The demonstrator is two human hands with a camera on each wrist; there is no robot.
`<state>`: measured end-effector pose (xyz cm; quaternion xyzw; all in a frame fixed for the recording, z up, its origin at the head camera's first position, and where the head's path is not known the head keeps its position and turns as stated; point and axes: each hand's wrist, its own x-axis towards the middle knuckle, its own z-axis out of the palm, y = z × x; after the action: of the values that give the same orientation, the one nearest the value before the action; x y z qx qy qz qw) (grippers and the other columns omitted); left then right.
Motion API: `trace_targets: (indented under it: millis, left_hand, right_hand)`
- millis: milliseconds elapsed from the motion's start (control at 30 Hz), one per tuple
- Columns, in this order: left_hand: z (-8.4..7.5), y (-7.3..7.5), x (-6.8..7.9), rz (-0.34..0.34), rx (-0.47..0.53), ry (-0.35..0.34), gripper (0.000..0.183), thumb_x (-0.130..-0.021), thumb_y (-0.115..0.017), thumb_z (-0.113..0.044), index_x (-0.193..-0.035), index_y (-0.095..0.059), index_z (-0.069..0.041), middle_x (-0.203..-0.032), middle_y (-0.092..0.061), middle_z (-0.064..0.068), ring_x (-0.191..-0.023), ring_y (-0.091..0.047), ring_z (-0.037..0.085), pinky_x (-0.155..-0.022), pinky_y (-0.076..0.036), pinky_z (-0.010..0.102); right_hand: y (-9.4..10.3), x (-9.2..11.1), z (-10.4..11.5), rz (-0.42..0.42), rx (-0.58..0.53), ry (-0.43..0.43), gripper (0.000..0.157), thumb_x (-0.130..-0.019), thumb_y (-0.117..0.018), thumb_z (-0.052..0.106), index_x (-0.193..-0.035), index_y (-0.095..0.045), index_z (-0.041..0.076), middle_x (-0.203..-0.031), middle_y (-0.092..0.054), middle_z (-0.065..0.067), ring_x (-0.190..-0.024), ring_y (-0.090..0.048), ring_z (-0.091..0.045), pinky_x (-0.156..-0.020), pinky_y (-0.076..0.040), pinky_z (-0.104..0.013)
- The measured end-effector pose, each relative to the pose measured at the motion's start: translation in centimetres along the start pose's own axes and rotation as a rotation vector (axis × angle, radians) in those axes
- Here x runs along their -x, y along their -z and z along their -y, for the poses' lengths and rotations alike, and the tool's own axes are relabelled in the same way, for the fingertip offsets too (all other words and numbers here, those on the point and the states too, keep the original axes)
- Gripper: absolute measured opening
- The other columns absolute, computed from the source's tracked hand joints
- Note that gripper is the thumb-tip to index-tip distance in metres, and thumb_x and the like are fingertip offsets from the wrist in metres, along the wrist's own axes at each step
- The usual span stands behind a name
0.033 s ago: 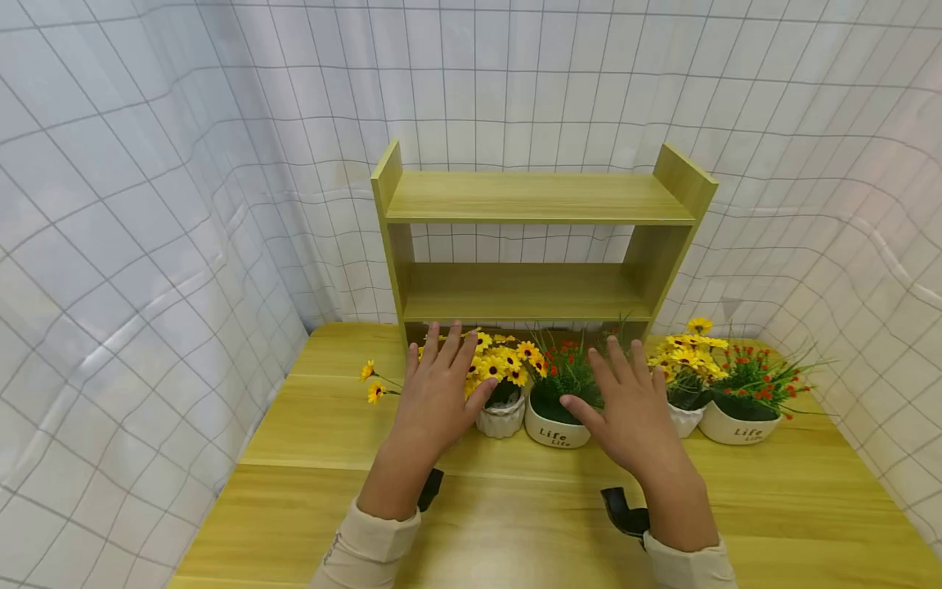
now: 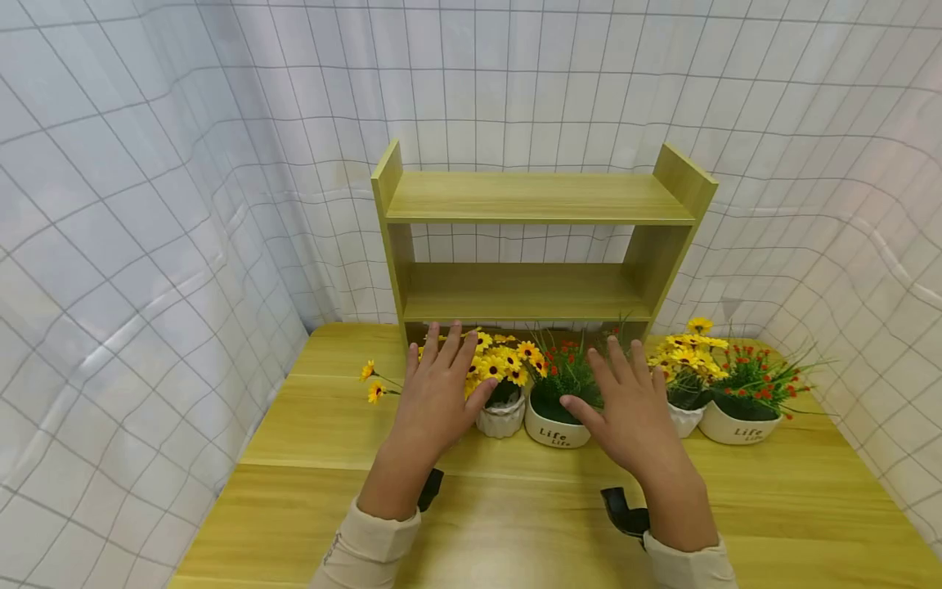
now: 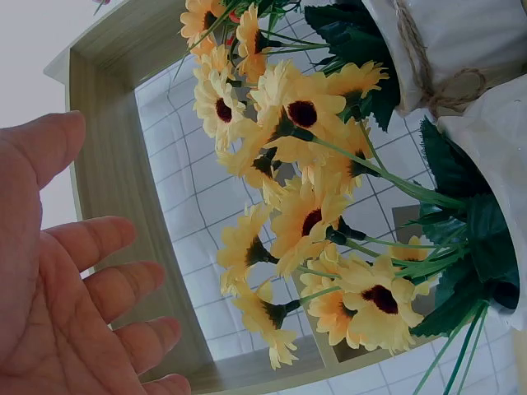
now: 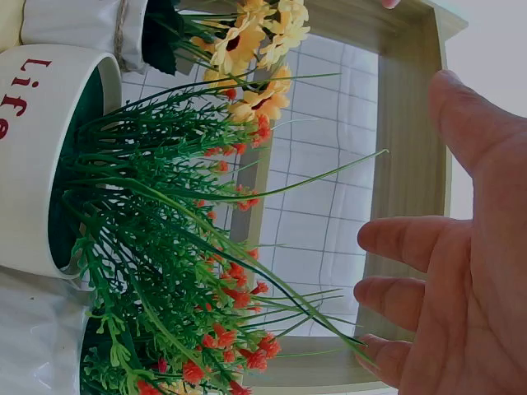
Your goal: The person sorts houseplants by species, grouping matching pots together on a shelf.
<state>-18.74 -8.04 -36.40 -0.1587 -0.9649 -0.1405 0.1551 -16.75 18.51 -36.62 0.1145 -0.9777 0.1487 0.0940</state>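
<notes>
My left hand [image 2: 438, 397] hovers over the left plants with its fingers spread and holds nothing. Beneath and beside it are yellow daisy-like flowers [image 2: 496, 360] in a white ribbed pot [image 2: 501, 420]. In the left wrist view two white pots [image 3: 482, 37] lie close together, one tied with twine; the hand hides much of the left one in the head view. Fingers also apart, my right hand [image 2: 634, 405] is above the row, between a white oval "Life" pot [image 2: 557, 429] of red-flowered greenery [image 2: 570, 372] and another pot of yellow flowers [image 2: 688, 360]. It too grips nothing.
Behind the pots stands a wooden shelf unit [image 2: 537, 196] with raised sides. At the row's right end is a second "Life" pot [image 2: 739, 427] with red flowers. All rest on a wooden table [image 2: 530, 523]; a white gridded curtain [image 2: 147, 245] surrounds it. Black straps [image 2: 625, 515] show at the wrists.
</notes>
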Motion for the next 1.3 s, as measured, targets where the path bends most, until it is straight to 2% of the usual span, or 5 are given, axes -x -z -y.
trace_targets:
  millis: [200,433,633,1000,1300]
  left_hand:
    - [0.1,0.1,0.1,-0.011,-0.014,-0.003,0.07,-0.098,-0.055,-0.05,-0.155,-0.036,-0.014,-0.161,-0.025,0.013,-0.149,-0.012,0.037,-0.115,-0.013,0.06]
    - [0.2,0.6,0.3,0.013,0.01,-0.008,0.071,-0.099,-0.055,-0.05,-0.156,-0.032,-0.015,-0.162,-0.023,0.013,-0.15,-0.004,0.034,-0.116,-0.008,0.059]
    - [0.8,1.7,0.7,0.029,-0.011,-0.045,0.07,-0.099,-0.055,-0.05,-0.155,-0.034,-0.014,-0.161,-0.025,0.012,-0.15,-0.009,0.036,-0.115,-0.013,0.061]
    - [2.8,6.1,0.9,0.002,-0.16,-0.137,0.069,-0.097,-0.06,-0.047,-0.152,-0.041,-0.01,-0.158,-0.031,0.015,-0.147,-0.018,0.04,-0.113,-0.02,0.06]
    - [5.5,9.7,-1.7,-0.035,-0.149,-0.162,0.069,-0.097,-0.063,-0.04,-0.152,-0.038,-0.007,-0.156,-0.033,0.021,-0.144,-0.023,0.045,-0.109,-0.024,0.065]
  right_hand:
    - [0.1,0.1,0.2,0.003,-0.006,0.001,0.084,-0.095,-0.05,0.062,-0.155,-0.032,0.007,-0.162,-0.013,-0.023,-0.148,0.001,-0.046,-0.109,-0.005,-0.072]
    - [0.2,0.4,0.0,-0.015,-0.026,0.007,0.083,-0.095,-0.053,0.061,-0.154,-0.034,0.006,-0.162,-0.014,-0.023,-0.148,0.001,-0.046,-0.108,-0.007,-0.072]
    - [0.4,1.1,-0.6,-0.035,-0.058,0.033,0.083,-0.094,-0.054,0.061,-0.153,-0.036,0.005,-0.162,-0.014,-0.022,-0.148,0.001,-0.044,-0.11,-0.005,-0.07]
    - [0.1,3.4,-3.6,-0.268,-0.102,0.163,0.069,-0.09,-0.072,0.04,-0.142,-0.05,0.0,-0.154,-0.032,-0.027,-0.144,-0.018,-0.049,-0.108,-0.02,-0.067]
    - [-0.7,4.9,-6.4,-0.447,-0.158,0.214,0.061,-0.087,-0.077,0.031,-0.132,-0.057,-0.004,-0.146,-0.043,-0.026,-0.14,-0.03,-0.046,-0.111,-0.023,-0.061]
